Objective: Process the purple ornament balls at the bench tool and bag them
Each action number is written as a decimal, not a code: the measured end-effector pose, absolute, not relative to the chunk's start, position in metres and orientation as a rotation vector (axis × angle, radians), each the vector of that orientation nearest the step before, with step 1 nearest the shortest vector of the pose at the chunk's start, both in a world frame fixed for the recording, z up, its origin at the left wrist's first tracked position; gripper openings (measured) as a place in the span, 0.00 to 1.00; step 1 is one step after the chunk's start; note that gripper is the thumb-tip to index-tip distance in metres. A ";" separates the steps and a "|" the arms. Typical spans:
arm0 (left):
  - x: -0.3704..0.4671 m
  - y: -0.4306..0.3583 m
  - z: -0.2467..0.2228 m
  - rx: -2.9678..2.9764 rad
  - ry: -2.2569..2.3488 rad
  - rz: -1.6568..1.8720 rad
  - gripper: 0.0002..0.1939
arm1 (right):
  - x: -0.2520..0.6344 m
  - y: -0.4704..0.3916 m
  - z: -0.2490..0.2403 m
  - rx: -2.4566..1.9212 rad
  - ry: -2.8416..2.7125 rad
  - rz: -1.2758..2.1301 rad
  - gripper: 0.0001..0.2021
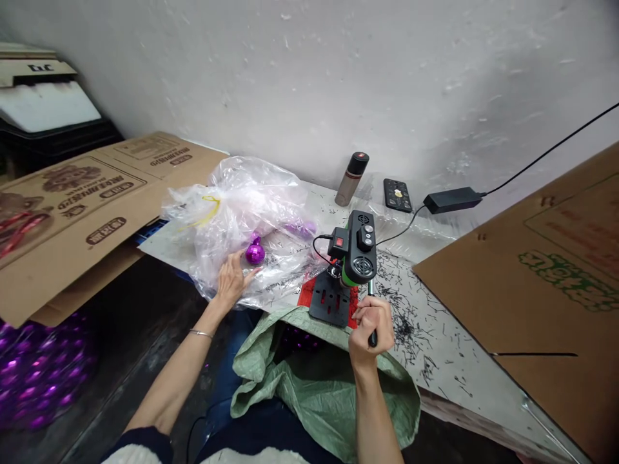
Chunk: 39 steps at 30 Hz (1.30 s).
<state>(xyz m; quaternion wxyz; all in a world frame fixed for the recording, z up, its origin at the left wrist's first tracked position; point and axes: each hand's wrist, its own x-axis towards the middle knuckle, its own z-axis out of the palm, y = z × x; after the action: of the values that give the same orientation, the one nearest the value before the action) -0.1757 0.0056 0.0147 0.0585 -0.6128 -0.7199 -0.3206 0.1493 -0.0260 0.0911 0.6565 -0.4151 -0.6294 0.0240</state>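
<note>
My right hand (371, 328) is wrapped round the black-gripped lever (373, 338) of a small black bench press (362, 248) with a red switch. The press stands on a dark slotted base plate (330, 299) over a red piece. My left hand (233, 278) lies at the front of a clear plastic bag (242, 193), thumb apart from the fingers. Just beyond its fingertips is a shiny purple faceted ball (255, 252); I see no grip on it. More purple shapes show faintly through the plastic. Below the press, a green woven sack (319, 386) hangs open with purple balls inside.
Cardboard boxes flank the table at left (111, 200) and right (541, 258). Behind the press are a bottle (352, 179), a phone (397, 195) and a power adapter (452, 200) with its cable. Black bits (403, 325) litter the tabletop. Purple balls (43, 370) are heaped at lower left.
</note>
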 end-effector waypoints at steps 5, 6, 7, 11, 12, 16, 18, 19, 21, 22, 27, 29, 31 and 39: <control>-0.179 0.030 0.016 -1.984 -2.170 -0.784 0.31 | 0.149 -0.025 0.089 -0.918 -1.410 0.075 0.17; -0.179 0.034 0.017 -2.000 -2.158 -0.778 0.30 | 0.149 -0.025 0.089 -0.913 -1.404 0.076 0.18; -0.179 0.038 0.018 -2.013 -2.148 -0.780 0.29 | 0.148 -0.025 0.089 -0.912 -1.402 0.076 0.17; -0.179 0.053 0.024 -2.101 -2.172 -0.831 0.25 | 0.147 -0.025 0.091 -0.929 -1.404 0.056 0.18; -0.179 0.057 0.027 -2.119 -2.192 -0.891 0.25 | 0.146 -0.025 0.093 -0.931 -1.407 0.048 0.18; -0.175 0.058 0.044 -1.933 -2.277 -1.598 0.29 | 0.146 -0.025 0.104 -0.904 -1.436 0.018 0.19; -0.167 0.045 0.056 -1.790 -2.278 -2.127 0.31 | 0.145 -0.024 0.108 -0.895 -1.445 0.019 0.19; -0.159 0.034 0.062 -1.752 -2.269 -2.376 0.31 | 0.145 -0.025 0.109 -0.892 -1.444 0.022 0.19; -0.139 0.009 0.071 -1.769 -2.275 -2.749 0.30 | 0.144 -0.025 0.110 -0.895 -1.433 0.029 0.19; -0.126 -0.005 0.074 -1.817 -2.306 -2.852 0.29 | 0.144 -0.025 0.109 -0.902 -1.425 0.033 0.19; -0.052 -0.049 0.056 -2.061 -2.497 -3.069 0.26 | 0.145 -0.027 0.103 -0.940 -1.433 0.048 0.18; -0.031 -0.049 0.042 -2.061 -2.534 -3.102 0.28 | 0.146 -0.028 0.103 -0.935 -1.453 0.043 0.17; -0.017 -0.042 0.030 -2.039 -2.595 -3.023 0.32 | 0.146 -0.028 0.104 -0.932 -1.466 0.039 0.17; -0.006 -0.001 0.015 -2.239 -2.567 -2.293 0.35 | 0.146 -0.030 0.107 -0.926 -1.485 0.050 0.16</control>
<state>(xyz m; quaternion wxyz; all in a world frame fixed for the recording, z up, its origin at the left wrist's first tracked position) -0.0061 -0.0006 0.0145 -0.4637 -0.4831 -0.5539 -0.4947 0.1461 -0.0298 0.1069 0.6408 -0.4061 -0.6511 0.0219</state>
